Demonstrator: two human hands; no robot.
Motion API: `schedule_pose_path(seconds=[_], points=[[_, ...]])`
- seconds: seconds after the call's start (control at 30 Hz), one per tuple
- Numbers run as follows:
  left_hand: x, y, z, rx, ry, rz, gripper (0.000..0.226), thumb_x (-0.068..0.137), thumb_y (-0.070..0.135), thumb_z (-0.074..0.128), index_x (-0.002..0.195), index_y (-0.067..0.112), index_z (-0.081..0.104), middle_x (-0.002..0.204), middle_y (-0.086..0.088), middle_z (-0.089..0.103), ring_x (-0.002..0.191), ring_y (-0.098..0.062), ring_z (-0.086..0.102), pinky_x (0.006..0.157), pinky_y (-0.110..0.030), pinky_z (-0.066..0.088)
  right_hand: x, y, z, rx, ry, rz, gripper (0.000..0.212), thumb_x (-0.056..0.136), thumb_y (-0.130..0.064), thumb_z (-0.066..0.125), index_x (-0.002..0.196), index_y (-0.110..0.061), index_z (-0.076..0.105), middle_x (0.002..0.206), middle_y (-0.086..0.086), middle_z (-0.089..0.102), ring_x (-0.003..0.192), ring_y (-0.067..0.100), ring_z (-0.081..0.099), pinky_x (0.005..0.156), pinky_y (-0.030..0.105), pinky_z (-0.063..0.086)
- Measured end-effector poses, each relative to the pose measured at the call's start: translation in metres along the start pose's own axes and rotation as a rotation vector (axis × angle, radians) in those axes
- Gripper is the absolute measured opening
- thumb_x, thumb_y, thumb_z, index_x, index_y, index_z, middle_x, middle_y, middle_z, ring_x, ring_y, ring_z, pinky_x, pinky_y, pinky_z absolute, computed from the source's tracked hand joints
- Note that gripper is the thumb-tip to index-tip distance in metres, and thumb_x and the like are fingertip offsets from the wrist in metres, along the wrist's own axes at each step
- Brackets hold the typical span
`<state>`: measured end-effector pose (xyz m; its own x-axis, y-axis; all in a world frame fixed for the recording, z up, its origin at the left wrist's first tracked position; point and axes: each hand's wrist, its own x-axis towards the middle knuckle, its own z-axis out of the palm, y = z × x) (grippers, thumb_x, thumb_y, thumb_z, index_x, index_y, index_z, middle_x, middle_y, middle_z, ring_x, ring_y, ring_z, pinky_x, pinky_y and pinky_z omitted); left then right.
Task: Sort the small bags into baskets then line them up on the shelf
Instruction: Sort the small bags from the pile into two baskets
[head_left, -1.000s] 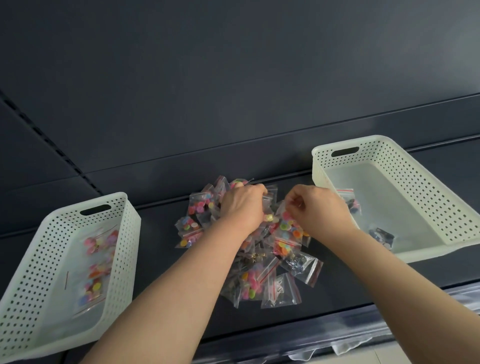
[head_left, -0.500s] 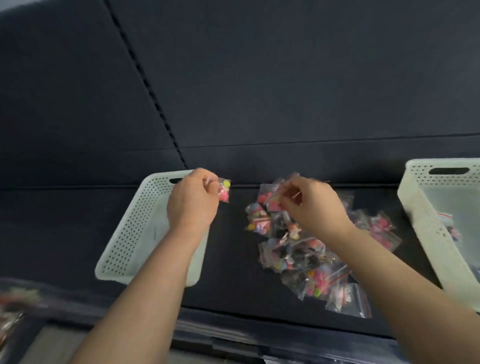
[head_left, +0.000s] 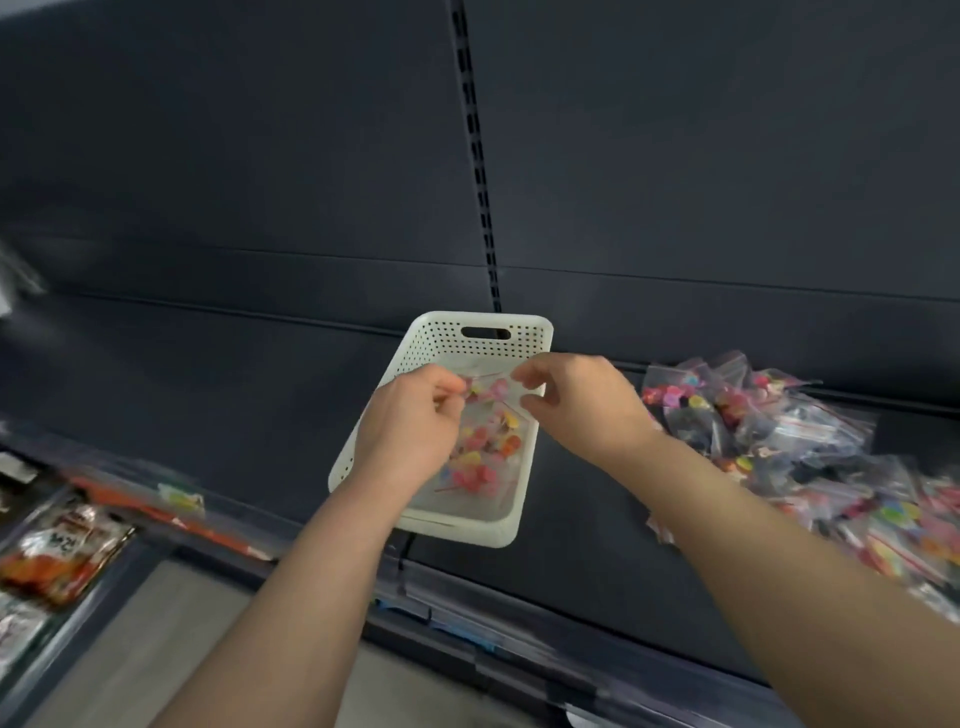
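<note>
- Brings right hand (head_left: 576, 410) across from the pile (head_left: 779, 436) to join left hand (head_left: 415, 423) above the white basket (head_left: 483, 319); half a second back had it on the pile, with left hand alone at the basket's edge.
- Pans left as well: drops the second basket out of view and puts this one in the centre.
- Pinches one small bag (head_left: 488, 388) of pink beads between both hands: left thumb and fingers curled on its left edge, right fingertips closed on its top right corner. Cannot tell whether a second bag hides behind it.
- Holds it just above the basket's far half, not yet released.
- Shows several bead bags (head_left: 478, 457) already lying on the basket floor, all colourful like the one in hand.
- Leaves a large pile on the shelf (head_left: 234, 395), right of the basket and apart from it. Reads as sorting far from done, lining-up not started.
- Next, probably: let go over the basket, reach back to the pile. Risk: light, slippery bag catching the rim or clinging to fingers.
- Ignores the blurred snack packets (head_left: 62, 540) on the lower tier, left.
</note>
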<state>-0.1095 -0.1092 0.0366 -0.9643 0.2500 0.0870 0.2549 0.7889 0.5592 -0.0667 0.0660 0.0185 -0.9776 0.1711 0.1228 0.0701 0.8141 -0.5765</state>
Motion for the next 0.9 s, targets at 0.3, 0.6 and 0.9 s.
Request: schedule_pose_path(seconds=[0.3, 0.6, 0.9], points=[[0.009, 0.082, 0.065, -0.068, -0.198, 0.293, 0.019, 0.093, 0.015, 0.060, 0.107, 0.021, 0.071, 0.098, 0.007, 0.072, 0.093, -0.012, 0.066, 0.086, -0.031, 0.054, -0.065, 0.084, -0.047, -0.225, 0.231, 0.317, 0.018, 0.090, -0.026, 0.057, 0.103, -0.030, 0.068, 0.096, -0.003, 0.072, 0.090, 0.025, 0.065, 0.070, 0.033, 0.051], [0.027, 0.105, 0.141, 0.254, -0.388, 0.161, 0.042, 0.092, 0.032, 0.064, 0.128, 0.013, 0.054, 0.123, -0.006, 0.061, 0.110, -0.026, 0.061, 0.074, -0.031, 0.043, -0.105, 0.113, -0.063, -0.195, 0.237, 0.417, 0.020, 0.090, -0.022, 0.057, 0.102, -0.033, 0.070, 0.097, -0.013, 0.070, 0.086, 0.014, 0.064, 0.071, 0.031, 0.054], [0.038, 0.111, 0.130, 0.164, -0.140, 0.206, 0.017, 0.093, 0.019, 0.062, 0.108, 0.022, 0.068, 0.107, 0.001, 0.070, 0.099, -0.021, 0.063, 0.071, -0.028, 0.043, -0.084, 0.097, -0.049, -0.188, 0.211, 0.202, 0.023, 0.087, -0.013, 0.059, 0.099, -0.027, 0.074, 0.099, -0.010, 0.072, 0.087, 0.015, 0.067, 0.074, 0.032, 0.056]])
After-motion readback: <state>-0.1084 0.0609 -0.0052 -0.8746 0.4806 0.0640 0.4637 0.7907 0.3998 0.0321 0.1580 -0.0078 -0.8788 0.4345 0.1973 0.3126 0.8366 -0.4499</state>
